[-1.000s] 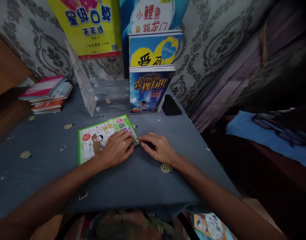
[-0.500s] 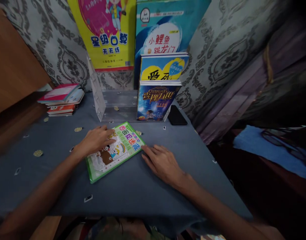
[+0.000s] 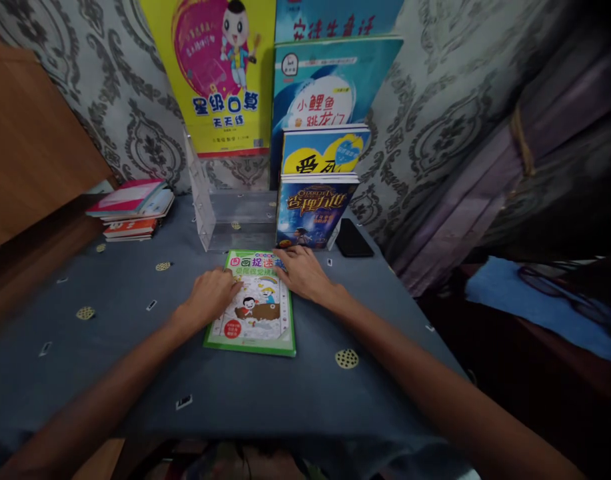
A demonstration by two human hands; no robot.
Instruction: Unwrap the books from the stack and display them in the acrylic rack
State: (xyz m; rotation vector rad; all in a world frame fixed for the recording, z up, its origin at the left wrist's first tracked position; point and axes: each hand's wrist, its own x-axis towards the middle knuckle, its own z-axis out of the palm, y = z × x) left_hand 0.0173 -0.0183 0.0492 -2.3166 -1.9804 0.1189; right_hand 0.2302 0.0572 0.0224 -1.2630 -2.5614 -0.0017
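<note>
A green-bordered picture book (image 3: 258, 327) lies flat on the cloth-covered table, its cover facing up and its top edge toward the bookrack. At its left edge, my left hand (image 3: 211, 297) grips the book, with fingertips over the cover. My right hand (image 3: 305, 272) has hold of the upper right corner, its fingers covering part of the title. Just behind the book stands a clear bookrack (image 3: 235, 237). A dark blue book (image 3: 310, 210) stands at the front of its right side, close to my right fingers.
Behind the blue book rise a blue-and-yellow book (image 3: 320, 150) and a teal book (image 3: 335, 73). A tall yellow workbook (image 3: 225, 127) stands on the left. A black phone (image 3: 354, 238) lies right of the rack. Several stacked books (image 3: 132, 207) sit at the back left.
The picture book has turned from slanted to nearly straight and shifted right. My right hand has moved up to its upper right corner; my left hand has slid to its left edge.
</note>
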